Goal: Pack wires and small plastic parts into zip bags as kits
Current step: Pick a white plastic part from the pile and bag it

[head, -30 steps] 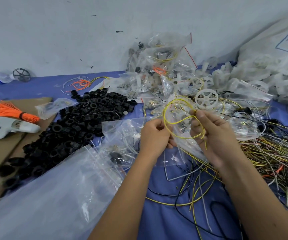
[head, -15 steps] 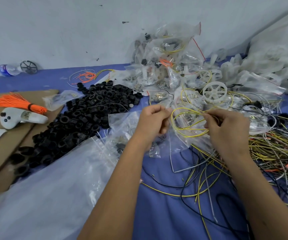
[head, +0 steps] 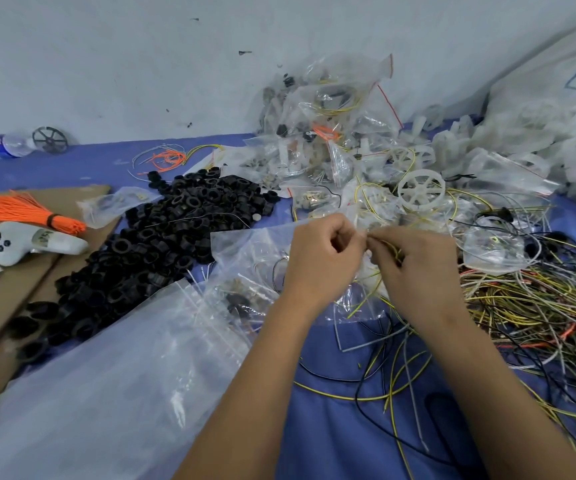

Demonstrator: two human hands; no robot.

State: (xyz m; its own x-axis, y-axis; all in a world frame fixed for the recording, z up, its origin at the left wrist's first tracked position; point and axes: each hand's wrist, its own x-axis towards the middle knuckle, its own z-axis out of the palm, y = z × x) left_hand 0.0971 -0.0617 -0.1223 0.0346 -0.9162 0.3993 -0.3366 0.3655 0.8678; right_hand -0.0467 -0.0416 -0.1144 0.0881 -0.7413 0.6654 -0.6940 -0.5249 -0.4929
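A large clear plastic sheet lies left of and below the left hand. A heap of black rings sits to the left beyond it. A tangle of wires spreads right of the right hand. Filled zip bags are piled beyond both hands. Between the hands, a small zip bag hangs; both pinch its mouth, the right also gripping a coiled yellow wire there.
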